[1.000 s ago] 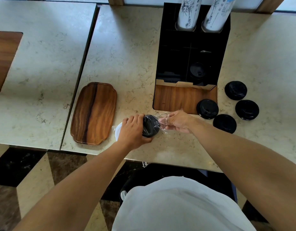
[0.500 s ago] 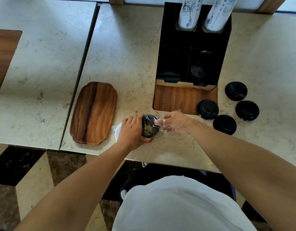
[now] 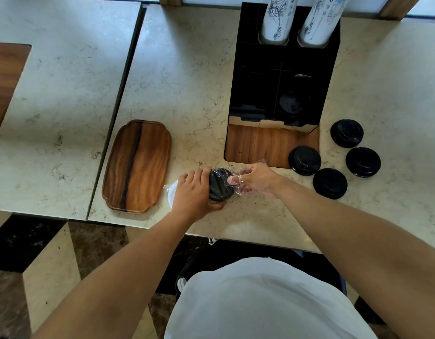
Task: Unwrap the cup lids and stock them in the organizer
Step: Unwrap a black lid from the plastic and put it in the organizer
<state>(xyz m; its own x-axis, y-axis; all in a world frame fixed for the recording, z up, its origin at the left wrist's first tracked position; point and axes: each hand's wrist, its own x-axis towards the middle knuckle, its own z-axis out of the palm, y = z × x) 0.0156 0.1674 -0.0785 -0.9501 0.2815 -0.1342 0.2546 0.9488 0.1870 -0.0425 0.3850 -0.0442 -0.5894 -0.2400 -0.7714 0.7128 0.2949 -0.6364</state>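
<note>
Marble surface (image 3: 192, 77) near its front edge: the left hand (image 3: 193, 192) is clamped around a sleeve of black cup lids (image 3: 220, 184), while the right hand (image 3: 254, 178), just beside it, pinches the clear plastic wrap (image 3: 238, 176). A hard tug could spill lids toward the edge below both hands, short of the organizer (image 3: 282, 81) beyond them.

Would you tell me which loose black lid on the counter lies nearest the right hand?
The lid beside the organizer's wooden front; the other three lie farther right.
</note>
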